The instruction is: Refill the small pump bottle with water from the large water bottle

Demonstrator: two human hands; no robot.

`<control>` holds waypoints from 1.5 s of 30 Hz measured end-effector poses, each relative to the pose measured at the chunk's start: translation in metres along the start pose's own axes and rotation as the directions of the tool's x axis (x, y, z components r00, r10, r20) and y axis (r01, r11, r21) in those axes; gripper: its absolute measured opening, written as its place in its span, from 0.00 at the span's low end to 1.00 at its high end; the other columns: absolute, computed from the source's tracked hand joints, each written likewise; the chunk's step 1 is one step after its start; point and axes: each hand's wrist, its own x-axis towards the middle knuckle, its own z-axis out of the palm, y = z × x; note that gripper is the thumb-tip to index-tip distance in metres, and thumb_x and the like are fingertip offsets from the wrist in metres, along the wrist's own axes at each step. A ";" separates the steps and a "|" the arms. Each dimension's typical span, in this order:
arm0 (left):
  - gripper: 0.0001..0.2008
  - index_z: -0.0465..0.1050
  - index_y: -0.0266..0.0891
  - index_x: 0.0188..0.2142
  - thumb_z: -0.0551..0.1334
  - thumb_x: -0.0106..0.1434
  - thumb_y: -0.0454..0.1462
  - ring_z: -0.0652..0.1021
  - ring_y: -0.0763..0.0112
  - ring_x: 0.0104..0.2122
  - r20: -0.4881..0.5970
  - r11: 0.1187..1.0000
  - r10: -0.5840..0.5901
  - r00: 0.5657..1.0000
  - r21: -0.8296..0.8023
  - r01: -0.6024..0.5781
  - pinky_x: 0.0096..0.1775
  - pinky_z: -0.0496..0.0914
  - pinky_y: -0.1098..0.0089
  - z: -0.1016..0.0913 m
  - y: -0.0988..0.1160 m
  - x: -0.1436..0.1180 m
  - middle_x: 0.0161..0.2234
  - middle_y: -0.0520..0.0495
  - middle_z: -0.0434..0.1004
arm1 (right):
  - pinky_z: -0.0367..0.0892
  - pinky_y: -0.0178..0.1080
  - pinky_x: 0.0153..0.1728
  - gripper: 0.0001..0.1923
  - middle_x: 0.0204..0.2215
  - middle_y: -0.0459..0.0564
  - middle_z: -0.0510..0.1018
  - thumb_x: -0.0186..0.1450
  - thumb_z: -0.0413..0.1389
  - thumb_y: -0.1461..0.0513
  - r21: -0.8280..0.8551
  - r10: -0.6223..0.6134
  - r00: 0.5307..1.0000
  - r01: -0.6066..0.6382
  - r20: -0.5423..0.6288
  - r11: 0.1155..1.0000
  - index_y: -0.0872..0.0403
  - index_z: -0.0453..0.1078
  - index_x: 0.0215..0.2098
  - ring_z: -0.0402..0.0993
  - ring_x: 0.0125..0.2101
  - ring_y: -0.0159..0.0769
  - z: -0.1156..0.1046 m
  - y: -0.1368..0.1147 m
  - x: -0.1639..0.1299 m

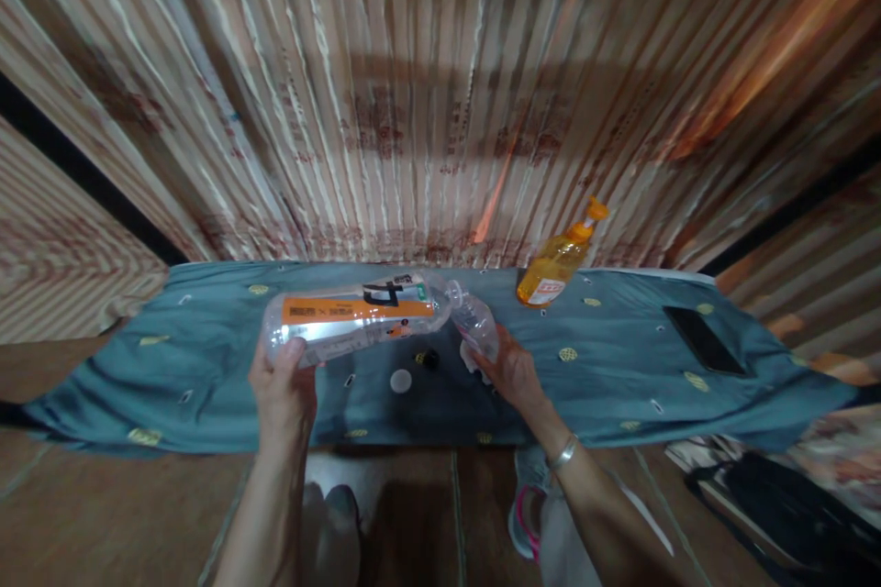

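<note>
My left hand (285, 381) is closed round the base of a large clear plastic bottle (358, 316) with an orange and white label. The bottle lies nearly level in the air, its neck pointing right. My right hand (509, 371) grips a small clear bottle (476, 323), tilted up and left. The two mouths meet or almost meet; I cannot tell whether they touch. Below them on the cloth are a round whitish disc (400, 381), perhaps a cap, and a small black cap-like piece (430, 359). Something white (472, 359) shows beside my right fingers, partly hidden.
A blue-green patterned cloth (220, 394) covers the narrow table. An amber pump bottle (554, 266) stands at the back right, and a dark phone (703, 341) lies farther right. Striped curtains (413, 110) hang behind. A black bag (791, 514) rests at the lower right.
</note>
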 end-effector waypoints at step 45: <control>0.35 0.86 0.39 0.46 0.83 0.39 0.51 0.75 0.69 0.27 -0.010 1.000 0.006 1.000 -0.006 -0.006 0.29 0.72 0.70 0.006 0.007 -0.008 0.31 0.48 0.81 | 0.83 0.60 0.49 0.40 0.53 0.69 0.84 0.74 0.58 0.48 0.067 0.010 1.000 -0.011 0.010 0.998 0.56 0.55 0.77 0.86 0.48 0.55 -0.012 -0.009 -0.001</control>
